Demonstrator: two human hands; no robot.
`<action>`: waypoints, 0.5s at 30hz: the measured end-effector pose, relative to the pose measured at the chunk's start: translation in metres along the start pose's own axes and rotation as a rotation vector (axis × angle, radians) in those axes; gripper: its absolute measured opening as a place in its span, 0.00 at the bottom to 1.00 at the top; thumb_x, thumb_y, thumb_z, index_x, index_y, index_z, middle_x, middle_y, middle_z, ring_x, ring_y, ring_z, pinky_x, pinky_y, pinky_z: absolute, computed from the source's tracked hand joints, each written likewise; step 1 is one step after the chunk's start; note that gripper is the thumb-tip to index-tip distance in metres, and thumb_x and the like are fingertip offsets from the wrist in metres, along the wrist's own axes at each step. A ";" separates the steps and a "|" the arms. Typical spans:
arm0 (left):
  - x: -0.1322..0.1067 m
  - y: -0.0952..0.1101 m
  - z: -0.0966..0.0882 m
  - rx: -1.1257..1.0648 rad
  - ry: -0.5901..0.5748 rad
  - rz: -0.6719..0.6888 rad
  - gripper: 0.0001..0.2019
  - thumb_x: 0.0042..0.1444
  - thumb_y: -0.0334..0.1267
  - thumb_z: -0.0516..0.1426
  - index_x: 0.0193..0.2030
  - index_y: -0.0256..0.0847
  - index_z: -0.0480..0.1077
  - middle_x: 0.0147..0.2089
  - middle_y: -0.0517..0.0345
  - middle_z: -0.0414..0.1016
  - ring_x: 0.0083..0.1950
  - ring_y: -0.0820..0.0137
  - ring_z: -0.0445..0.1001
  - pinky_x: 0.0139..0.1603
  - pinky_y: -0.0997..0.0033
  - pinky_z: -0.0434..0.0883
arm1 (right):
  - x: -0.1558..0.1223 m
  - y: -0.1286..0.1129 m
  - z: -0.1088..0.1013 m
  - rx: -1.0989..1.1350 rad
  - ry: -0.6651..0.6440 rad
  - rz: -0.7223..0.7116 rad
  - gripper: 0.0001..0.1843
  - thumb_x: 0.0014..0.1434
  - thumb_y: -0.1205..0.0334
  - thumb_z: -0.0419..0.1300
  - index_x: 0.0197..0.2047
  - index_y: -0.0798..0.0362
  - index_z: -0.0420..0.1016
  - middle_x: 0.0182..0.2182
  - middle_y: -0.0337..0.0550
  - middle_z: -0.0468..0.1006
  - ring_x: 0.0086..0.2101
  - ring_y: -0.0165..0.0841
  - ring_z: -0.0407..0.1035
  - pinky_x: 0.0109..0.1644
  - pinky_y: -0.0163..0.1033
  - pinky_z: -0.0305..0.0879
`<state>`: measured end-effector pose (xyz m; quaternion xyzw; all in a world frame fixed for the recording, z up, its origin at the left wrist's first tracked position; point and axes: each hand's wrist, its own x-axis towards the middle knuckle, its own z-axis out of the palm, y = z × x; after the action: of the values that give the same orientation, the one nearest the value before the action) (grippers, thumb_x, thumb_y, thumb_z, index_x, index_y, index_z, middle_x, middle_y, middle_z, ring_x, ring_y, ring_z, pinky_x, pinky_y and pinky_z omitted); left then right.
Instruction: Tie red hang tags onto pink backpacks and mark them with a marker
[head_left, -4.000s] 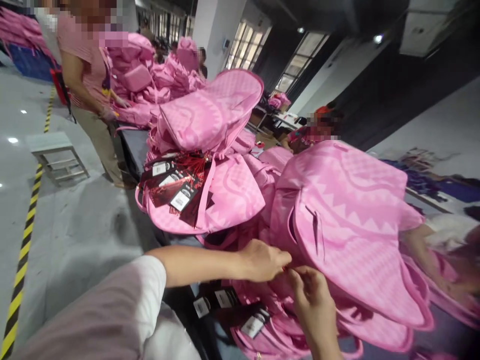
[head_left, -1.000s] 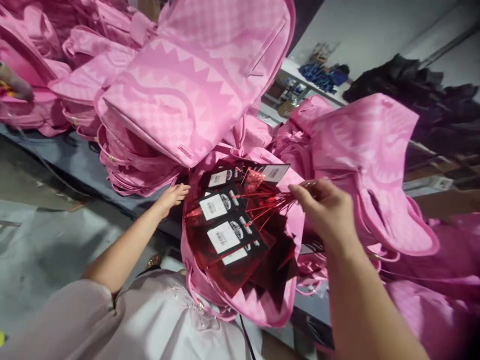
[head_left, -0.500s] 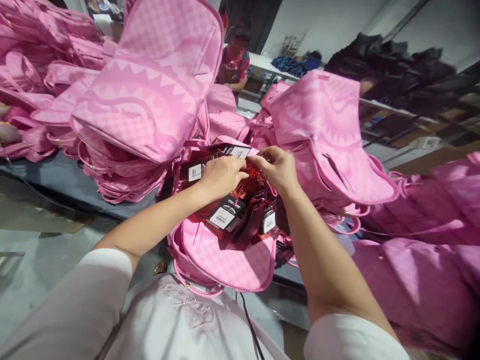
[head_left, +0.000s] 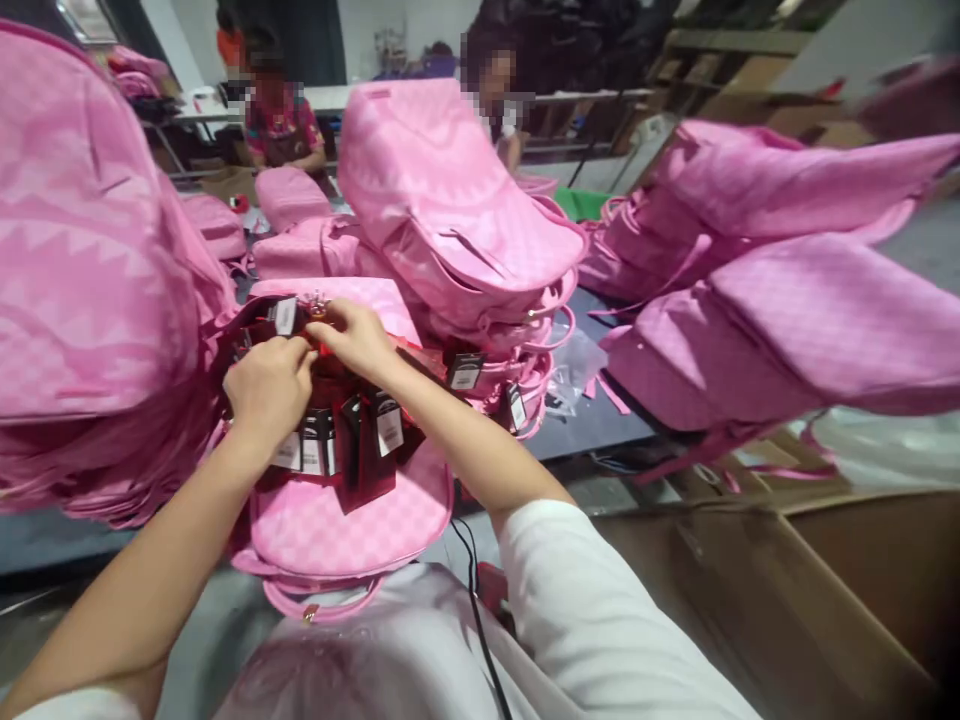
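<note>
A pink checkered backpack (head_left: 352,525) lies in front of me with a bunch of black and red hang tags (head_left: 319,445) with white barcode labels heaped on it. Over the left side of the heap, my left hand (head_left: 266,390) is closed, fingers curled among the tags; what they grip is hidden. My right hand (head_left: 356,340) is closed in a pinch just beside it, close to a small shiny, spiky bundle (head_left: 316,303). What lies between its fingertips is too small to name. More tags (head_left: 465,372) hang to the right of my right forearm.
Stacked pink backpacks (head_left: 75,280) rise at left, with another stack (head_left: 457,190) behind and right. More pink bags (head_left: 810,320) lie at the right on the dark table (head_left: 600,425). Cardboard boxes (head_left: 847,590) stand lower right. Two people (head_left: 281,130) are across the table.
The view has swung right, so bags and hands appear further left. Both hands stay close together in the tag heap; the left fingers are now more curled.
</note>
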<state>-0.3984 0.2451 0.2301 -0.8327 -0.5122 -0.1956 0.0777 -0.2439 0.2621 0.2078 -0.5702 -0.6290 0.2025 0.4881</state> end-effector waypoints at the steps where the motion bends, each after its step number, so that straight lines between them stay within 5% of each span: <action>1: 0.001 -0.002 -0.001 -0.017 -0.008 -0.013 0.15 0.65 0.46 0.50 0.44 0.45 0.77 0.43 0.52 0.80 0.42 0.61 0.76 0.33 0.67 0.60 | 0.000 -0.002 0.002 -0.005 0.009 0.012 0.08 0.62 0.56 0.60 0.36 0.51 0.72 0.32 0.35 0.75 0.35 0.33 0.68 0.40 0.36 0.61; 5: 0.009 -0.014 -0.011 -0.127 -0.085 -0.065 0.15 0.64 0.50 0.52 0.42 0.46 0.76 0.35 0.59 0.78 0.35 0.66 0.73 0.32 0.71 0.59 | 0.004 -0.009 0.005 -0.012 -0.009 0.047 0.08 0.62 0.55 0.60 0.36 0.50 0.70 0.31 0.36 0.74 0.34 0.34 0.67 0.39 0.37 0.60; 11: -0.004 -0.015 -0.048 0.103 -0.172 0.185 0.09 0.63 0.40 0.53 0.38 0.42 0.74 0.38 0.55 0.74 0.40 0.64 0.74 0.36 0.68 0.62 | 0.010 0.000 0.001 0.031 0.128 0.111 0.08 0.61 0.65 0.56 0.29 0.52 0.66 0.27 0.36 0.70 0.32 0.33 0.63 0.39 0.37 0.59; 13: -0.006 -0.025 -0.050 -0.052 -0.024 0.148 0.11 0.65 0.43 0.53 0.36 0.42 0.72 0.35 0.55 0.72 0.41 0.65 0.74 0.40 0.68 0.64 | 0.012 0.001 0.000 0.006 0.161 0.139 0.10 0.60 0.68 0.55 0.27 0.51 0.63 0.26 0.36 0.67 0.31 0.31 0.61 0.39 0.38 0.58; 15: -0.004 -0.045 -0.045 -0.265 0.247 0.103 0.16 0.67 0.49 0.52 0.34 0.42 0.70 0.33 0.57 0.71 0.40 0.68 0.73 0.41 0.69 0.66 | 0.011 -0.001 0.001 -0.008 0.130 0.113 0.12 0.60 0.67 0.56 0.26 0.51 0.61 0.25 0.35 0.65 0.29 0.30 0.59 0.37 0.38 0.55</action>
<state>-0.4507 0.2478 0.2662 -0.8303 -0.4252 -0.3581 0.0394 -0.2441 0.2725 0.2129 -0.6189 -0.5636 0.1899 0.5132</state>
